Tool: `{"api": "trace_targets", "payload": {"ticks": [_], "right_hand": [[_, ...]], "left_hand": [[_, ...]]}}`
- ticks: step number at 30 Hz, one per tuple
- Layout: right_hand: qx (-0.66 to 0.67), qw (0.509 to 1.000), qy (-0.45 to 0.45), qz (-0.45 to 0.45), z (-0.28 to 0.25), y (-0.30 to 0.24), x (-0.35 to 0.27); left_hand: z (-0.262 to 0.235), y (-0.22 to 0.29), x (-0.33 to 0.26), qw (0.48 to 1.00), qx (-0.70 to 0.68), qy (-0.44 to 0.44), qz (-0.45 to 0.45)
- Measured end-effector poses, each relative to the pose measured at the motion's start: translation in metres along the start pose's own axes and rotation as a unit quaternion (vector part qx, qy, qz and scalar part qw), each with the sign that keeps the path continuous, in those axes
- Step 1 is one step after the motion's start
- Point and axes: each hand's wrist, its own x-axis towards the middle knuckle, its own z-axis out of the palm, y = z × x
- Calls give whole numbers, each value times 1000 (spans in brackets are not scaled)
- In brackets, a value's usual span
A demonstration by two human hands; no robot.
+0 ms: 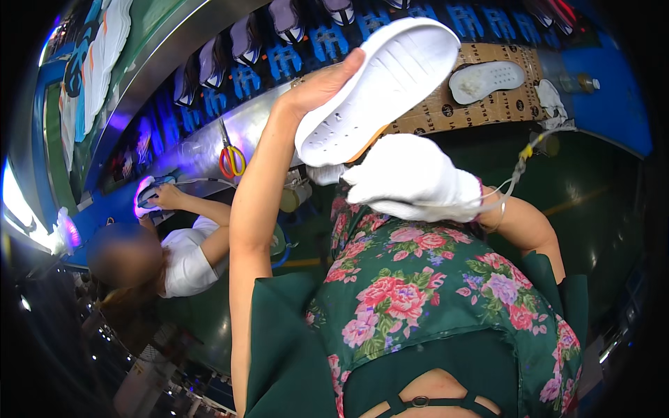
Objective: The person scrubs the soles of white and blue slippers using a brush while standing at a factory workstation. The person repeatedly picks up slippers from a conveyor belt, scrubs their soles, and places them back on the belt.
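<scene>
Bare left hand lifting a white shoe sole, gloved right hand just under it.

The left hand [317, 87] grasps the white sole [380, 83] at its left edge, thumb lying along the rim — the sole is raised above the bench and tilted, its smooth moulded underside with shallow grooves and small holes facing the camera. The right hand [411, 177], in a soft white cloth glove, is curled just near of the sole's lower end; whether it grips anything cannot be told. A thin cord [519, 167] runs past its wrist. Farther right, a second pale sole [486, 80] lies flat on a brown cardboard sheet [446, 104]. To the left, orange-handled scissors [232, 159] rest on the metal bench — a co-worker's hand [164, 196] works beyond them.
</scene>
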Motion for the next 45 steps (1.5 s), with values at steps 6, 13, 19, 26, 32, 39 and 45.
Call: {"api": "trace_targets", "payload": {"ticks": [6,13,19,26,32,39,45], "right_hand": [[-97,995,34,-12,-2,5,-6],[-45,998,37,38,-12,7,-1],[195,947,94,237,-33,-11,-9],[24,932,253,260,-45,12,0],[-28,964,184,192,-51,10,13],[-50,973,144,176,-39,7,2],[-64,976,179,107,-30,-7,5]], "left_hand": [[17,14,2,975,202,-19,-96],[17,44,-4,953,267,-60,-128],[-6,5,4,981,168,-23,-98],[39,-53,-9,900,-424,-15,103],[79,-71,-23,884,-445,57,129],[64,-83,-37,869,-478,-8,125],[83,-63,-53,772,-610,-14,179]]}}
